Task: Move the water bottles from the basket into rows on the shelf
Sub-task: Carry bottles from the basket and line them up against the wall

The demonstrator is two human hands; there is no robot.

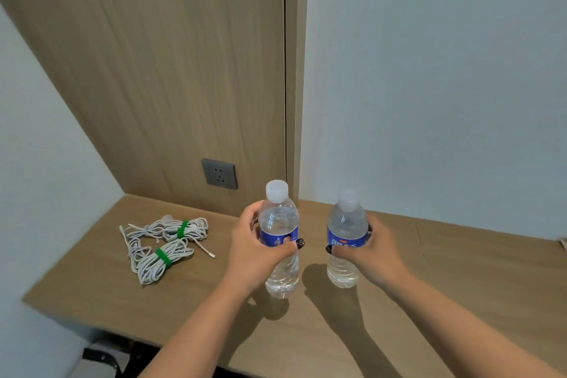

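Two cable bundles [162, 247] lay left of two water bottles [279, 239] above the shelf [460, 285]; left hand [254, 255] and right hand [372, 255] fingers each clamped one bottle, wall socket [219, 174] behind

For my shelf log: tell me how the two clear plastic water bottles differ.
The left-hand clear plastic bottle appears nearer the camera and sharper; the right-hand clear plastic bottle sits farther back with a blurred cap. Left hand grips one, right hand the other. Both are upright, blue-labelled, white-capped.
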